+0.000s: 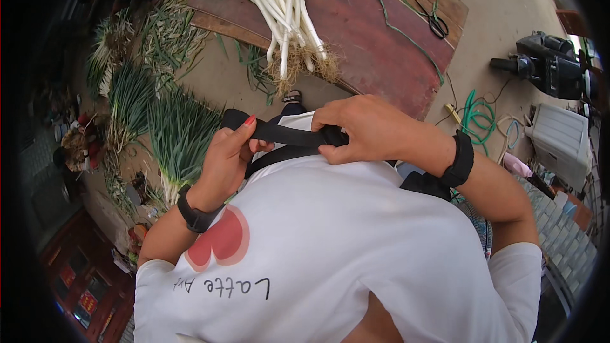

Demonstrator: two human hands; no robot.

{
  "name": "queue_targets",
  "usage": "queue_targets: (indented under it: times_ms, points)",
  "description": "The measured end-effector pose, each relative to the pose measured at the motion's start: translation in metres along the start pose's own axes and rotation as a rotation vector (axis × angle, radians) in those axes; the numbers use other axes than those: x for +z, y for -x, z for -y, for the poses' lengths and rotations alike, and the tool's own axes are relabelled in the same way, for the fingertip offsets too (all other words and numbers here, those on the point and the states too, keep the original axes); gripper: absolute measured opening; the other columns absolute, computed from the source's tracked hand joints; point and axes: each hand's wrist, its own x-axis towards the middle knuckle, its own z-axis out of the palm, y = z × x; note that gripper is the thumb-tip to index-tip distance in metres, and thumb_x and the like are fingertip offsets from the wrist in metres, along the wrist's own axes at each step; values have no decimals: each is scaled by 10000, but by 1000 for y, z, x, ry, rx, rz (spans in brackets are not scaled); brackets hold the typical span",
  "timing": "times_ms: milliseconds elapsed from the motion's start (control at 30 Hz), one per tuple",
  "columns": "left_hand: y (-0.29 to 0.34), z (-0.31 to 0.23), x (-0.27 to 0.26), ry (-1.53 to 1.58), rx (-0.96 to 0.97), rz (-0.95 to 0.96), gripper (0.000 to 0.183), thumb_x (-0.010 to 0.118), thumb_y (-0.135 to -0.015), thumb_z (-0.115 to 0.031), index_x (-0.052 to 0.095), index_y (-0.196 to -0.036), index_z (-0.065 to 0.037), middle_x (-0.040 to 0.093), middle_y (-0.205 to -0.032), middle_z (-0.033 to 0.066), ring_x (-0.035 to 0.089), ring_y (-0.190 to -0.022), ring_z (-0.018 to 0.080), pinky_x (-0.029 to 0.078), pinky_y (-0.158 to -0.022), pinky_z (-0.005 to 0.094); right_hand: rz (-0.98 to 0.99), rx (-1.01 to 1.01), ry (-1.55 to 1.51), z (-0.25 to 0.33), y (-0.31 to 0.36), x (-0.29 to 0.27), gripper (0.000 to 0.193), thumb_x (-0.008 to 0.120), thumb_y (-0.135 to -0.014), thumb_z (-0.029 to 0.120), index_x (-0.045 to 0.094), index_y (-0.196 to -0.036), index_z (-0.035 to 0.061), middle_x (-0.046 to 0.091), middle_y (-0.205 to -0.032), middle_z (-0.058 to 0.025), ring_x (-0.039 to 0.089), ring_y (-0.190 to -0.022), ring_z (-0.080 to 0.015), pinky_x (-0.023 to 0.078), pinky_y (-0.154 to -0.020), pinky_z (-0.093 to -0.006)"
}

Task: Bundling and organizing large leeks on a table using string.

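A wide black strap (286,134) stretches in front of my waist, over my white shirt. My left hand (227,157) pinches one stretch of it between thumb and fingers. At the strap's other end, the thumb and fingers of my right hand (368,128) close around a bunched part of the black webbing. Just past my hands, a bunch of scallions (284,16) lies on a dark red board table (381,51), its white stems and roots hanging over the near edge. Black bands circle both my wrists.
Black-handled scissors (437,26) and a green cord (385,9) lie on the table's right side. More scallions (181,133) stand in bundles on the floor at left, near loose leaf scraps (168,35). At right are a coiled green hose (476,117) and a grey bin (559,143).
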Motion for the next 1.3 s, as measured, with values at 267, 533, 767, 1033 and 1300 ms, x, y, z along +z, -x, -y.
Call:
queue_targets:
  times_ms: [267, 533, 767, 1033, 1300]
  points:
    - [8, -3, 5, -134, -75, -5, 451, 523, -922, -265, 539, -551, -10, 618, -704, 122, 578, -711, 183, 423, -728, 268, 15, -4, -66, -8, 12, -1, 282, 633, -710, 251, 605, -897, 42, 601, -795, -107, 579, -685, -267, 454, -610, -362]
    - [29, -5, 21, -389, -236, -54, 440, 507, -938, -266, 548, -589, -1, 595, -718, 101, 545, -707, 129, 430, -685, 251, -99, 39, -279, -22, 28, 13, 287, 623, -707, 238, 601, -890, 18, 583, -799, -107, 570, -711, -228, 459, -641, -343]
    - [29, 29, -25, -428, -87, 106, 304, 547, -916, -265, 593, -920, 36, 588, -954, 78, 535, -920, 131, 450, -736, 232, -173, 267, -679, -66, 65, 4, 316, 586, -849, 304, 583, -1039, 52, 575, -1018, -45, 546, -896, -151, 428, -793, -289]
    - [53, 36, -57, -1026, -80, 163, 300, 564, -899, -211, 532, -1131, -24, 531, -1010, 15, 528, -978, 116, 444, -816, 240, -217, 611, -831, -110, 204, 76, 323, 564, -889, 292, 544, -1075, 29, 562, -1000, -23, 525, -955, -114, 402, -869, -263]
    - [63, 54, -46, -381, -598, 113, 271, 467, -946, -277, 520, -1086, -51, 559, -1128, 43, 552, -1005, 122, 460, -792, 268, -355, 543, -1268, -92, 213, 145, 227, 586, -868, 249, 576, -970, 46, 547, -926, 12, 485, -945, -99, 355, -893, -235]
